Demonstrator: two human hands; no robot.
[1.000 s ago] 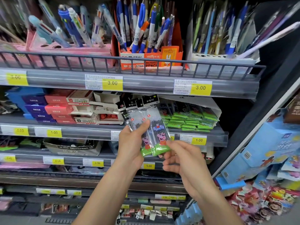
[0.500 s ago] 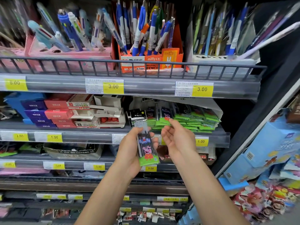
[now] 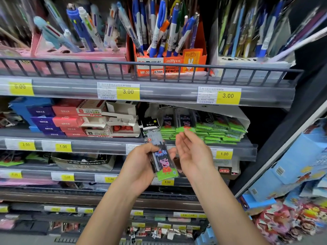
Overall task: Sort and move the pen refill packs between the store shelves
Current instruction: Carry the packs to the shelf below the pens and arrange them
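The shelf [image 3: 185, 150] carries a crowded stack of green packs [image 3: 212, 132] under a loose cardboard flap [image 3: 221, 112]; a pack pushed in carelessly could catch the flap or slide the stack forward off the lip. The left hand [image 3: 139, 165] holds several refill packs [image 3: 161, 160] upright in front of the shelf edge, thumb across their face, fingers curled behind. The packs are slick and fanned, so a loosened grip could let the rear ones slip down. The right hand [image 3: 192, 152] is just beside them, fingers relaxed and spread, holding nothing; a hurried pinch might take two packs together.
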